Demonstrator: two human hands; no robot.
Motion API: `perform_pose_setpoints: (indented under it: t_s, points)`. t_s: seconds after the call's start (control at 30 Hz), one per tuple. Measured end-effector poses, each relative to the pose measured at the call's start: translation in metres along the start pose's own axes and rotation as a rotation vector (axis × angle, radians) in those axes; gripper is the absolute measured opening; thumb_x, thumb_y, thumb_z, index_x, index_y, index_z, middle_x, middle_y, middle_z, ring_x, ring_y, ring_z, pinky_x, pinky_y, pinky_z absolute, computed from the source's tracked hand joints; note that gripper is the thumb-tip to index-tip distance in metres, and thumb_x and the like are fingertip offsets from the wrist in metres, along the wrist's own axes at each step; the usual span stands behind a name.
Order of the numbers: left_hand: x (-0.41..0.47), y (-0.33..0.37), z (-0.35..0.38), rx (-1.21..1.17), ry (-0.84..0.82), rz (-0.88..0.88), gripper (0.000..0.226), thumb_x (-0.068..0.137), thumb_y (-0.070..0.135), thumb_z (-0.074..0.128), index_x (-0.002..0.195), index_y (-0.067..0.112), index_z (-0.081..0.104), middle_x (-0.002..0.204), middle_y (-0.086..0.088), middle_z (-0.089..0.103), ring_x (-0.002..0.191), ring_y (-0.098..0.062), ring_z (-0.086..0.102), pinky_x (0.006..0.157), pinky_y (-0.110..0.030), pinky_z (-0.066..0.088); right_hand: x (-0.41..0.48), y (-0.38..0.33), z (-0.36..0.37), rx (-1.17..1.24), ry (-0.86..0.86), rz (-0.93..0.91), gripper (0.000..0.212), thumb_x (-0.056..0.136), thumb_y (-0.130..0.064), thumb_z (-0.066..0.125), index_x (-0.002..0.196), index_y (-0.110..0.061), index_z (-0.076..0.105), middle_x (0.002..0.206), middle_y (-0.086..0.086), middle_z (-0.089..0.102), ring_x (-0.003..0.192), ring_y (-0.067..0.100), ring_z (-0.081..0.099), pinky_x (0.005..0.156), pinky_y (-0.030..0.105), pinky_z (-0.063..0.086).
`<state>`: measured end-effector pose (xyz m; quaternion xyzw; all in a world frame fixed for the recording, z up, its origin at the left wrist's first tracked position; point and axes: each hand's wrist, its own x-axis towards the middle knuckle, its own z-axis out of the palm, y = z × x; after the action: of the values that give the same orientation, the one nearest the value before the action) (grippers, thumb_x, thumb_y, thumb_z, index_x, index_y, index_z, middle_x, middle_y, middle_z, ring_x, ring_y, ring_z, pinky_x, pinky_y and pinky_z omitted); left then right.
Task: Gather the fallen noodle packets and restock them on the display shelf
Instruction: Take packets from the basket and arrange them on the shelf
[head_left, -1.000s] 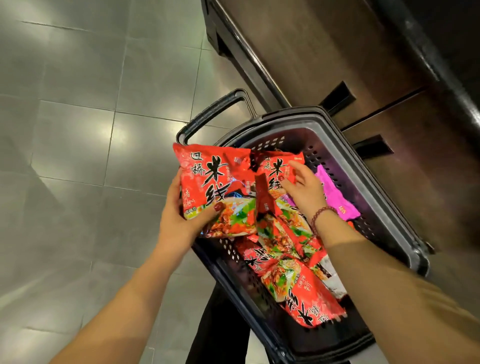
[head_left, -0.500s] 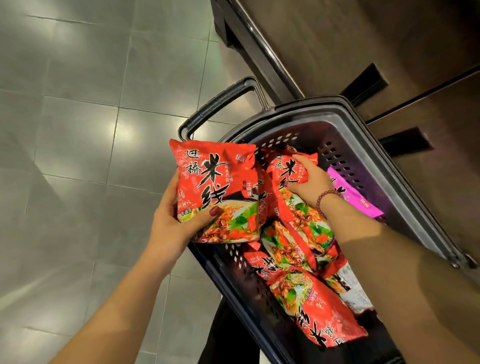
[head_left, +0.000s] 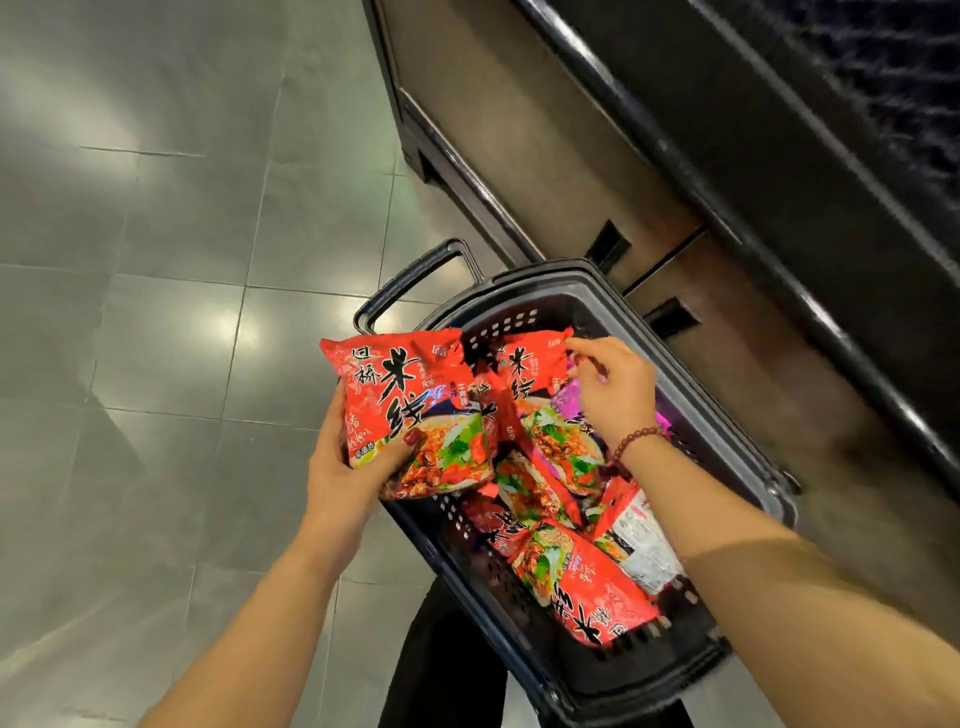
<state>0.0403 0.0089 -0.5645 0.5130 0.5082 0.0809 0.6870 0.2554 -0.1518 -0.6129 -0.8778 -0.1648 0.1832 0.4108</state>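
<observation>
Right hand (head_left: 615, 395) — now at top edge of second packet (head_left: 524, 371)

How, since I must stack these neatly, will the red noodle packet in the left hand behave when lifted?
Probably light: the left hand holds the red noodle packet by its lower end alone. Its glossy, crinkled film likely flexes and may slip.

Grips a red noodle packet (head_left: 410, 410) in the left hand (head_left: 337, 467), thumb on its front, over the rim of a dark basket (head_left: 545, 275). Pinches the top corner of a second red packet (head_left: 524, 374) with the right hand (head_left: 615, 395), above other packets (head_left: 587, 582) inside.
</observation>
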Motion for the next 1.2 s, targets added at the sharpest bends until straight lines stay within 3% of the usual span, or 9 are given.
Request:
perform_pose_setpoints:
  t_s: [0.07, 0.2, 0.37, 0.53, 0.63, 0.77, 0.97, 1.07, 1.2]
  points:
    - [-0.015, 0.013, -0.003, 0.0, -0.013, -0.019, 0.094, 0.066, 0.021, 0.08, 0.147, 0.035, 0.034, 0.126, 0.003, 0.063, 0.106, -0.016, 0.067, 0.076, -0.03, 0.06, -0.01, -0.013, -0.015, 0.019, -0.019, 0.071, 0.031, 0.089, 0.009, 0.051, 0.104, -0.006, 0.074, 0.091, 0.003, 0.064, 0.082, 0.012, 0.058, 0.078, 0.003, 0.04]
    - [-0.027, 0.02, -0.004, 0.013, -0.024, -0.045, 0.1, 0.062, 0.022, 0.088, 0.146, 0.037, 0.036, 0.12, 0.006, 0.066, 0.103, -0.016, 0.069, 0.074, -0.029, 0.059, -0.011, 0.0, -0.013, 0.06, -0.137, 0.245, 0.036, 0.088, 0.008, 0.05, 0.118, -0.005, 0.067, 0.106, 0.006, 0.065, 0.097, 0.013, 0.06, 0.093, 0.028, 0.048]
    - [-0.004, -0.006, 0.0, 0.027, -0.05, -0.028, 0.092, 0.065, 0.023, 0.082, 0.145, 0.036, 0.038, 0.121, 0.006, 0.066, 0.105, -0.016, 0.068, 0.079, -0.033, 0.059, 0.004, 0.036, 0.018, 0.049, -0.23, 0.315, 0.043, 0.085, 0.001, 0.064, 0.126, -0.013, 0.062, 0.122, 0.004, 0.061, 0.109, 0.019, 0.057, 0.099, 0.034, 0.045]
    - [0.017, -0.033, 0.007, -0.038, -0.014, -0.02, 0.091, 0.065, 0.02, 0.079, 0.145, 0.034, 0.039, 0.118, 0.006, 0.068, 0.102, -0.015, 0.069, 0.078, -0.03, 0.059, 0.027, 0.064, 0.056, -0.005, -0.401, 0.261, 0.053, 0.083, -0.018, 0.069, 0.132, -0.033, 0.056, 0.126, 0.015, 0.06, 0.056, 0.009, 0.05, 0.054, 0.021, 0.042]
    - [0.022, -0.046, 0.003, -0.06, -0.006, -0.029, 0.087, 0.066, 0.017, 0.079, 0.143, 0.03, 0.041, 0.12, 0.002, 0.068, 0.105, -0.019, 0.068, 0.082, -0.036, 0.058, 0.039, 0.073, 0.071, -0.1, -0.498, 0.282, 0.059, 0.085, -0.026, 0.066, 0.137, -0.045, 0.046, 0.132, 0.015, 0.057, 0.052, 0.006, 0.043, 0.048, 0.021, 0.039]
    - [0.015, -0.053, -0.001, -0.063, 0.009, -0.032, 0.085, 0.067, 0.016, 0.078, 0.142, 0.031, 0.042, 0.119, 0.003, 0.069, 0.105, -0.02, 0.068, 0.083, -0.04, 0.058, 0.031, 0.066, 0.074, -0.197, -0.346, 0.251, 0.059, 0.084, -0.011, 0.065, 0.137, -0.032, 0.052, 0.128, 0.006, 0.062, 0.053, 0.016, 0.051, 0.06, 0.03, 0.054]
    - [-0.012, -0.041, -0.008, -0.04, 0.01, -0.028, 0.086, 0.068, 0.019, 0.078, 0.144, 0.031, 0.039, 0.12, 0.001, 0.068, 0.104, -0.019, 0.068, 0.075, -0.031, 0.058, -0.001, 0.03, 0.043, -0.104, -0.177, 0.163, 0.049, 0.089, -0.004, 0.06, 0.134, -0.023, 0.056, 0.123, 0.009, 0.062, 0.091, 0.029, 0.062, 0.072, 0.004, 0.036]
    - [-0.029, -0.022, -0.009, -0.057, 0.009, -0.032, 0.091, 0.066, 0.016, 0.085, 0.143, 0.033, 0.04, 0.117, 0.001, 0.069, 0.101, -0.019, 0.069, 0.073, -0.03, 0.059, -0.015, 0.001, 0.009, -0.022, -0.085, 0.128, 0.051, 0.088, -0.004, 0.061, 0.135, -0.025, 0.055, 0.116, 0.016, 0.064, 0.063, 0.019, 0.053, 0.062, 0.015, 0.041]
    - [-0.058, 0.014, -0.006, -0.048, 0.001, -0.018, 0.094, 0.064, 0.016, 0.087, 0.143, 0.032, 0.04, 0.117, 0.001, 0.069, 0.105, -0.023, 0.068, 0.085, -0.043, 0.056, -0.04, -0.047, -0.048, 0.137, 0.024, 0.122, 0.051, 0.086, -0.001, 0.064, 0.133, -0.02, 0.057, 0.121, 0.021, 0.063, 0.102, 0.035, 0.056, 0.087, 0.028, 0.045]
